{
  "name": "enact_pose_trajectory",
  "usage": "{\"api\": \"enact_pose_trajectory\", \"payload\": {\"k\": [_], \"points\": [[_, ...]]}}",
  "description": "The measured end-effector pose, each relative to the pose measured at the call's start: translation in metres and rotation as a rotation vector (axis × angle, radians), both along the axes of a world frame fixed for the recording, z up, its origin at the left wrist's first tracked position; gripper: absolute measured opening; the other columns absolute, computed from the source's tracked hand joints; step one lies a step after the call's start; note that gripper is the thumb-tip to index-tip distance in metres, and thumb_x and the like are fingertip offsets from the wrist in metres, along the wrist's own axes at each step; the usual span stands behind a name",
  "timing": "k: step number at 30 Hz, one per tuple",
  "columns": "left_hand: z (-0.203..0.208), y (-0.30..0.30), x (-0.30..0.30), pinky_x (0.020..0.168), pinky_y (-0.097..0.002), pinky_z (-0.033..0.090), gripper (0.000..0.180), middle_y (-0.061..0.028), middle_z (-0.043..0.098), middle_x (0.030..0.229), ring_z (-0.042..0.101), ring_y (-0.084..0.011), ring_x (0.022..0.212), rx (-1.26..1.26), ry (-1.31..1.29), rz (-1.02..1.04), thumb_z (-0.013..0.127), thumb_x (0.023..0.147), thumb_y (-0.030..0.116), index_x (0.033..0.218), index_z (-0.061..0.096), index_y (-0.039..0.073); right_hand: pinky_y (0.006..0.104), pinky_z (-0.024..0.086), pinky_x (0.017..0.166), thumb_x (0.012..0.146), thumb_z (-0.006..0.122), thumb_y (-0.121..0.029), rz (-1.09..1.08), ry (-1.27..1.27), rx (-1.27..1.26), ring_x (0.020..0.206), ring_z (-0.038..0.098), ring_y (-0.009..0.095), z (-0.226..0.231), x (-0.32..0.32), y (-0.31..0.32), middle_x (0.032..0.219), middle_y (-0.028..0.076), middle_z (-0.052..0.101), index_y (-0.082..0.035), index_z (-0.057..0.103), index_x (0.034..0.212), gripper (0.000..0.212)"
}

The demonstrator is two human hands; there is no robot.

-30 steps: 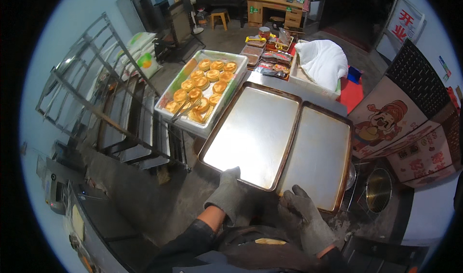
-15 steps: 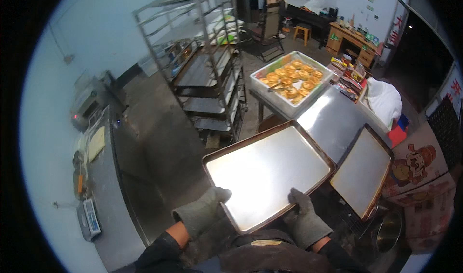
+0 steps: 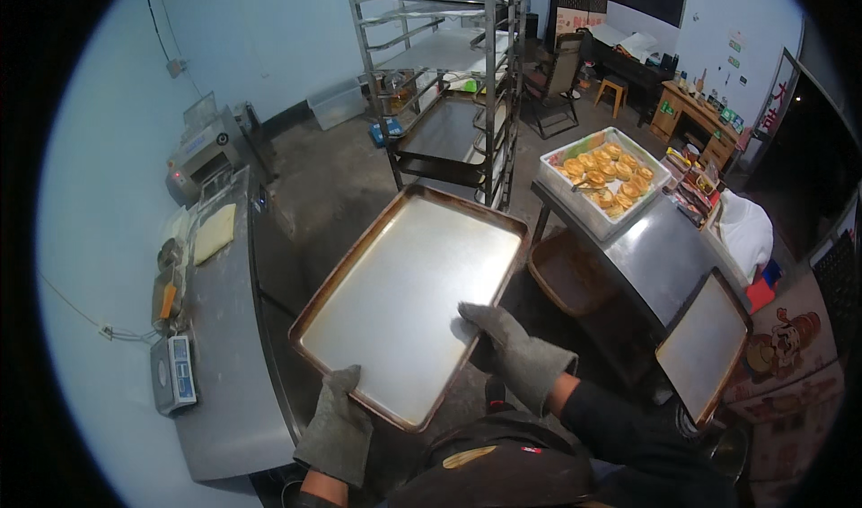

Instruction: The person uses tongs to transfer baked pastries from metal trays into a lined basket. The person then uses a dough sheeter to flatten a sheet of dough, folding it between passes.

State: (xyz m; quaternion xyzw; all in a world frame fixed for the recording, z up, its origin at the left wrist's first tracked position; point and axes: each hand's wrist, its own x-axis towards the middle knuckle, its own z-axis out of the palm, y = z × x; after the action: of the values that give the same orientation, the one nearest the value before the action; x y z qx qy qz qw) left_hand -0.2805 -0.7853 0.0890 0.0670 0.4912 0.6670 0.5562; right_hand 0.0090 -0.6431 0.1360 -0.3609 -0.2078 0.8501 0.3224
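Left hand (image 3: 337, 427) and right hand (image 3: 514, 351) (both in heat gloves) clamped on opposite edges of empty baking tray (image 3: 411, 301), keeping it level beside surface (image 3: 229, 346).

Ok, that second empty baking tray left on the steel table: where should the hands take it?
Probably by the near short rim of the empty tray, from the person's side. That end overhangs the steel table edge, so fingers could get beneath the raised lip. Both hands, left and right, currently hold the large tray.

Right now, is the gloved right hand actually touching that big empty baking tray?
Touching. The head view shows the gloved right hand gripping the baking tray at its right rim, fingers lying over the edge onto its surface.
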Motion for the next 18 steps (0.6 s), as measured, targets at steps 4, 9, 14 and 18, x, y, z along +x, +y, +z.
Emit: {"api": "enact_pose_trajectory", "payload": {"k": [4, 9, 14, 18], "points": [[0.000, 0.064, -0.031, 0.111, -0.0504, 0.048, 0.066, -0.0149, 0.057, 0.132, 0.057, -0.0346, 0.122, 0.080, 0.039, 0.041, 0.066, 0.086, 0.017, 0.146, 0.043, 0.004, 0.0312, 0.052, 0.097, 0.097, 0.072, -0.034, 0.014, 0.028, 0.028, 0.110, 0.060, 0.019, 0.020, -0.044, 0.077, 0.121, 0.010, 0.060, -0.002, 0.058, 0.128, 0.046], [0.014, 0.169, -0.048, 0.103, -0.0463, 0.054, 0.045, -0.0123, 0.061, 0.121, 0.063, -0.0290, 0.113, 0.084, 0.015, 0.135, 0.069, 0.089, 0.014, 0.129, 0.054, 0.002, 0.0307, 0.051, 0.098, 0.095, 0.076, -0.034, 0.053, 0.064, 0.048, 0.106, 0.059, 0.018, 0.015, -0.072, 0.195, 0.116, 0.010, 0.060, -0.002, 0.060, 0.123, 0.046], [0.032, 0.249, -0.054, 0.111, -0.0502, 0.050, 0.062, -0.0155, 0.058, 0.132, 0.060, -0.0330, 0.124, 0.114, 0.057, 0.132, 0.066, 0.087, 0.011, 0.144, 0.044, 0.002, 0.0330, 0.045, 0.108, 0.100, 0.067, -0.033, 0.077, 0.031, 0.005, 0.115, 0.059, 0.022, 0.008, -0.089, 0.295, 0.124, 0.013, 0.061, 0.001, 0.058, 0.130, 0.046], [0.033, 0.297, -0.068, 0.111, -0.0504, 0.050, 0.060, -0.0153, 0.058, 0.131, 0.060, -0.0330, 0.123, 0.108, 0.030, 0.099, 0.067, 0.087, 0.012, 0.142, 0.045, 0.002, 0.0349, 0.041, 0.116, 0.105, 0.059, -0.032, 0.050, 0.056, -0.047, 0.121, 0.058, 0.025, 0.010, -0.095, 0.334, 0.130, 0.016, 0.062, 0.004, 0.057, 0.136, 0.048]]}}
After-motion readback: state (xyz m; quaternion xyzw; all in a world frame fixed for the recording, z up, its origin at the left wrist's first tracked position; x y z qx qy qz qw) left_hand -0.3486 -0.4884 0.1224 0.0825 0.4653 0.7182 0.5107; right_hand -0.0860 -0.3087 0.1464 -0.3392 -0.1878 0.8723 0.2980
